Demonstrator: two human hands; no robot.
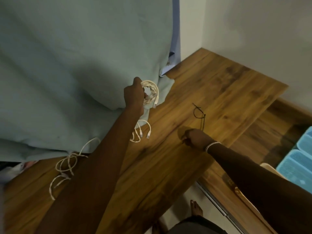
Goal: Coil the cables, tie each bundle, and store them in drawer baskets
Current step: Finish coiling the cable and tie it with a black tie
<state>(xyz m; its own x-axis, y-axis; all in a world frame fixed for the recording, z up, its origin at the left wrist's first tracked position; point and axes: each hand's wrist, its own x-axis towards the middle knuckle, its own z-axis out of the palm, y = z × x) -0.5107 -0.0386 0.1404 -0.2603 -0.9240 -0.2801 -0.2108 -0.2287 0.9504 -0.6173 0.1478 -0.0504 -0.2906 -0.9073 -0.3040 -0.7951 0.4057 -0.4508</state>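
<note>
My left hand [134, 95] grips a coiled white cable [152, 92] held above the edge of the wooden tabletop [211, 85], against a pale green cloth. My right hand [194, 138] rests on the table with curled fingers, just below a black zip tie [199, 114]; whether it pinches the tie's tail is unclear. A short white cable [143, 130] with plugs lies below the coil. A loose tangled white cable [65, 166] lies at the left near the table's front.
The pale green cloth [76, 65] covers the left and back of the table. Blue drawer baskets [300, 166] sit at the lower right beside a lower wooden surface. White walls [253, 31] stand behind. My bare feet show on the floor below.
</note>
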